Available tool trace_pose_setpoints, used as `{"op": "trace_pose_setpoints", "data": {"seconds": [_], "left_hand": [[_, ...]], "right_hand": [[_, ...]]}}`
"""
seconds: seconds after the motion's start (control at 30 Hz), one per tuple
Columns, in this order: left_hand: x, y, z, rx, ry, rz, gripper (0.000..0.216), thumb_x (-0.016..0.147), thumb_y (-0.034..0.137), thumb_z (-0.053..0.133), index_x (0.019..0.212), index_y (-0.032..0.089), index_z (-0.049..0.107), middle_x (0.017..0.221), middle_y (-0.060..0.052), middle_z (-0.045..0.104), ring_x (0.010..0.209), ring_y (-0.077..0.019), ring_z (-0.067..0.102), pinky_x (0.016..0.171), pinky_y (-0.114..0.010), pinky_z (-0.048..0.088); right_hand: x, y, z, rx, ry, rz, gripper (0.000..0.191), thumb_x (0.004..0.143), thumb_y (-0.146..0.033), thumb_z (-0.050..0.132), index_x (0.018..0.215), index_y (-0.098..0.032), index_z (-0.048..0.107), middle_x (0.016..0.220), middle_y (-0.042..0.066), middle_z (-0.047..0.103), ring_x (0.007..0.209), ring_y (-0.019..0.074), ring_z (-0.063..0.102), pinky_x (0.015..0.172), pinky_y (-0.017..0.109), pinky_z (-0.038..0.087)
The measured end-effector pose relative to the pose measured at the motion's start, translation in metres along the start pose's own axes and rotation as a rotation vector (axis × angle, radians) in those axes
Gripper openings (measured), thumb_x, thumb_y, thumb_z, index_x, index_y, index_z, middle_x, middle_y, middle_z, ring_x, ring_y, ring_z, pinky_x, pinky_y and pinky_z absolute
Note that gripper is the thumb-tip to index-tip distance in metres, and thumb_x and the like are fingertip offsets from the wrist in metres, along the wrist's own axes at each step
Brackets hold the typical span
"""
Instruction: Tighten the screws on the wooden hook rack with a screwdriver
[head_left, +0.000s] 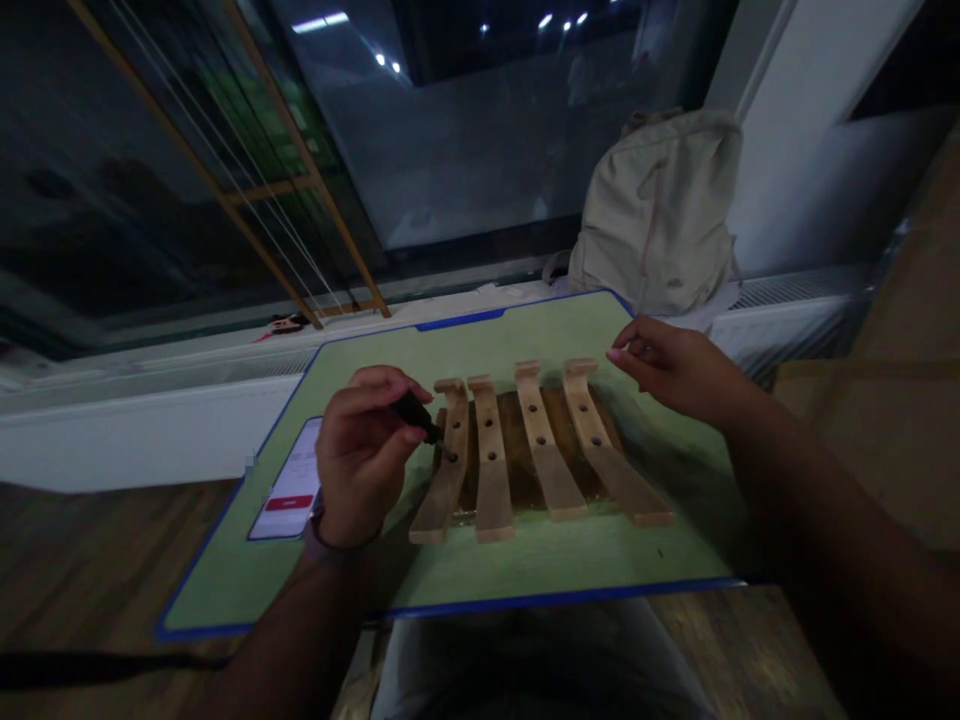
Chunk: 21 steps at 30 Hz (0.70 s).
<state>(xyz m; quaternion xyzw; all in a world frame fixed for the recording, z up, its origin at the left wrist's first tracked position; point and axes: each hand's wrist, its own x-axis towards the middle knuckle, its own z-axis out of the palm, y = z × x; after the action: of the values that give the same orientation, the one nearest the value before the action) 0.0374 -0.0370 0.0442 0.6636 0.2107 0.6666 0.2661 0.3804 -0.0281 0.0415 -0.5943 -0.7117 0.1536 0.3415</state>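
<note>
**Dark tool (pixel 415 411) in the left hand (pixel 367 455), its tip at the leftmost wooden piece (pixel 439 500)**

Through the head camera I see the tool's dark handle clamped between the thumb and fingers of the left hand. Its thin shaft slants down to the right, out past the fingertips, and ends at the lower hole of the leftmost piece. I can't tell whether the tip is inside that hole or only over it. The right hand (pixel 670 362) hangs beyond the far right end of the row, near the hooked top of the rightmost wooden piece (pixel 630 484) and apart from it. Its fingers are curled, the thumb close to them; I can't tell whether anything small is pinched there.

Between those two lie the second piece (pixel 493 495) and the third piece (pixel 556 485). All four pieces show two dark holes each; how deep these go, or what sits in them, is too dim for me to read. A pale backpack (pixel 652 215) stands behind the table (pixel 525 570), its contents hidden.

The pieces are smooth, pale wood, hooked at the far end and flared toward me. They rest across a glossy brown support (pixel 516 435). The tabletop is light green with blue edging. Beside the left hand lies a phone (pixel 291 470), screen lit, with a red bar. A dark band (pixel 319 525) circles the left wrist.
</note>
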Motion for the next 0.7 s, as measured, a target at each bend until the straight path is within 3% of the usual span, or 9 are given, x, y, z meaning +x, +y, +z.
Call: {"op": "trace_pose_setpoints", "data": {"seconds": [0.13,0.3,0.4,0.53,0.6,0.7], "left_hand": [[0.002,-0.001,0.000,0.014,0.077,-0.019,0.026,0.076,0.020,0.087,0.097,0.027,0.073,0.091,0.000,0.068,0.078,-0.0138,0.069,0.067,-0.026,0.059],[-0.006,0.004,0.000,0.077,0.068,-0.115,0.025,0.090,0.025,0.075,0.115,0.026,0.073,0.098,-0.003,0.075,0.084,-0.0167,0.075,0.080,-0.034,0.063],[-0.006,0.005,0.002,0.031,0.008,-0.037,0.024,0.092,0.028,0.074,0.115,0.030,0.073,0.102,-0.004,0.075,0.090,-0.0187,0.073,0.082,-0.035,0.061],[-0.001,0.004,0.002,-0.002,-0.007,0.073,0.034,0.077,0.024,0.088,0.107,0.032,0.075,0.097,-0.001,0.070,0.085,-0.0162,0.068,0.070,-0.028,0.059],[-0.001,0.004,0.001,0.019,0.008,0.044,0.034,0.077,0.018,0.086,0.106,0.032,0.075,0.094,0.000,0.070,0.081,-0.0150,0.070,0.066,-0.026,0.059],[-0.006,0.005,0.000,0.067,0.022,-0.050,0.030,0.088,0.021,0.078,0.116,0.031,0.073,0.099,0.000,0.075,0.083,-0.0159,0.075,0.074,-0.030,0.063]], "right_hand": [[-0.001,-0.002,0.001,-0.026,-0.048,0.005,0.028,0.091,-0.053,0.056,0.087,-0.025,0.058,0.064,0.000,0.062,0.057,0.0197,0.059,0.055,0.032,0.039],[-0.002,-0.004,0.003,-0.079,-0.103,0.010,0.027,0.091,-0.052,0.055,0.088,-0.025,0.058,0.066,0.002,0.065,0.058,0.0209,0.060,0.056,0.033,0.040],[-0.001,-0.004,0.001,-0.138,-0.127,0.012,0.025,0.092,-0.049,0.052,0.088,-0.024,0.059,0.068,0.003,0.067,0.060,0.0216,0.061,0.058,0.033,0.041],[-0.001,0.002,0.002,-0.248,-0.241,-0.012,0.021,0.095,-0.038,0.047,0.090,-0.024,0.062,0.076,0.007,0.071,0.068,0.0232,0.065,0.063,0.034,0.044],[-0.001,0.007,0.006,-0.297,-0.308,-0.027,0.021,0.096,-0.033,0.046,0.092,-0.024,0.064,0.081,0.008,0.073,0.072,0.0241,0.067,0.067,0.035,0.046],[-0.002,0.014,0.013,-0.312,-0.399,-0.043,0.021,0.096,-0.031,0.048,0.094,-0.023,0.067,0.087,0.009,0.076,0.079,0.0253,0.070,0.071,0.035,0.049]]}}
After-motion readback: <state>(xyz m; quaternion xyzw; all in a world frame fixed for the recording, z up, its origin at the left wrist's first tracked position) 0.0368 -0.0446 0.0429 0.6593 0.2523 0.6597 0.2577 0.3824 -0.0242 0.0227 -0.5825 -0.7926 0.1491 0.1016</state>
